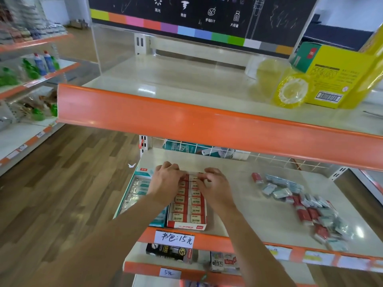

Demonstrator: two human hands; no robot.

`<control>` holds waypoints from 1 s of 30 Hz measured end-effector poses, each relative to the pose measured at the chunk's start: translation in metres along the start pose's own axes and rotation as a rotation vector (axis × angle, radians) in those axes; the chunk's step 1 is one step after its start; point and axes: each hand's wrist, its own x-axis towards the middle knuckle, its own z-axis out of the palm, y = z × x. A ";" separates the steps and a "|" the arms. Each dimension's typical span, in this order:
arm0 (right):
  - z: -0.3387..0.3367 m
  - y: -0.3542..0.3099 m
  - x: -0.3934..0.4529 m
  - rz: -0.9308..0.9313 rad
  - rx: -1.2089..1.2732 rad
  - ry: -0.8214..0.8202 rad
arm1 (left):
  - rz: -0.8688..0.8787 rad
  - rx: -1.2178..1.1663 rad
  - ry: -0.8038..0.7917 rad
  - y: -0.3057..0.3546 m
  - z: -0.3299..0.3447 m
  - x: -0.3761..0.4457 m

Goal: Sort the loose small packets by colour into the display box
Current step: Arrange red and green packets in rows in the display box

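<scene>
We look down from head height at a pale shop shelf with an orange front strip [259, 206]. Taking the red-and-white cardboard display box [187, 222] near the shelf's front edge as our landmark, we see it filled with two rows of small white packets with red ends [195, 210] marked 2B.

Both of our hands meet over the far end of this box. The left hand [165, 180] has its fingers curled down onto the packets at the box's far left corner. The right hand [214, 184] has bent fingers, their tips resting on the packets in the far right row. We cannot tell whether either hand actually grips a packet or only presses on the rows.

Immediately left of the box, touching it, sits a teal-and-white cardboard display box [136, 191] holding pale packets in clear wrap.

Well to the right of the red box, on the same shelf, lies a loose pile of small red and grey-blue packets [302, 206], mixed together and stretching towards the shelf's front edge.

In front of and just below the box, a handwritten white price label [174, 238] is stuck on the orange strip.

Above the box, on the next shelf up, towards the right, stand a yellow cardboard carton [331, 79] and a yellow roll of clear tape [292, 93].
</scene>
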 end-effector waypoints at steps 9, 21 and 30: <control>-0.004 0.006 -0.007 -0.016 0.100 -0.011 | -0.045 0.042 -0.002 0.016 -0.002 -0.005; -0.057 0.054 -0.032 0.041 0.133 0.016 | 0.027 -0.029 -0.057 0.093 0.007 0.004; -0.091 0.098 -0.058 0.128 0.147 0.058 | 0.064 -0.060 -0.152 0.151 0.029 0.004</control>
